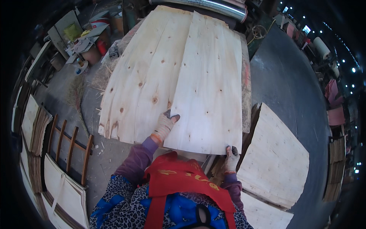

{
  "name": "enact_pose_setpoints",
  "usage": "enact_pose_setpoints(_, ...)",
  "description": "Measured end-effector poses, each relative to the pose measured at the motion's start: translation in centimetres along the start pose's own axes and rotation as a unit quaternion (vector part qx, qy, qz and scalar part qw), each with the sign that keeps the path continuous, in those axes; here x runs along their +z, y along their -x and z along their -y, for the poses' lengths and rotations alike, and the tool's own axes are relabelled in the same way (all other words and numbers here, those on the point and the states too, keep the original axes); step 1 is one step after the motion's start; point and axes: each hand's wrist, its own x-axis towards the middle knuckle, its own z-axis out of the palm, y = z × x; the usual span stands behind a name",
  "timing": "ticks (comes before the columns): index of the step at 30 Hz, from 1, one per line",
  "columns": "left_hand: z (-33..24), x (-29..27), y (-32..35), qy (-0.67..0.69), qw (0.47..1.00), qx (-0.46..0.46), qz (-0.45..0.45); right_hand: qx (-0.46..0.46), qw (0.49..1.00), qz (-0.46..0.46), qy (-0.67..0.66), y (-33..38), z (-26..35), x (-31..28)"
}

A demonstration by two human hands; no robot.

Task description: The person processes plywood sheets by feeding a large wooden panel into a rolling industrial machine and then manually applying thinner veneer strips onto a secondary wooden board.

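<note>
The left hand point(164, 125) presses flat, fingers apart, on the veneer sheet point(206, 87). The right hand point(231, 157) pinches its near corner. Uneven pulling could split the thin sheet.

We see soft, even daylight on the pale veneer sheets point(179, 72) at centre, sharp and glare-free, while fisheye bending and dark vignetting swallow the rim, where small lamps glint at right

Wide veneer sheets point(179, 72) cover the desk from 10 to 1 o'clock, leaving flat passage above them. At 12 a metal roller point(213, 5) blocks the far end. Stacked sheets point(274, 160) crowd 4 o'clock; a wooden rack point(70, 147) stands at 8.
</note>
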Motion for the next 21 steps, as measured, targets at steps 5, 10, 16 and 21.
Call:
enact_pose_setpoints(5, -0.2, -0.9, -4.5, 0.081, 0.991, -0.104, 0.017, 0.094, 0.965, 0.135, -0.202, -1.2, 0.2, 2.1)
enact_pose_setpoints(10, 1.3, -1.3, -8.2, -0.024, 0.989, -0.142, -0.028, 0.086, 0.976, 0.123, -0.161, -4.5, 1.0, 7.6)
enact_pose_setpoints(16, 3.6, -10.6, -3.5, -0.478, 0.860, -0.072, -0.163, 0.005, 0.980, 0.025, -0.199, -9.6, 2.6, 6.9)
enact_pose_setpoints(21, 6.1, -13.6, -1.8, -0.601, 0.794, -0.027, -0.080, 0.028, 0.982, -0.010, -0.186, -11.0, 2.1, 5.2)
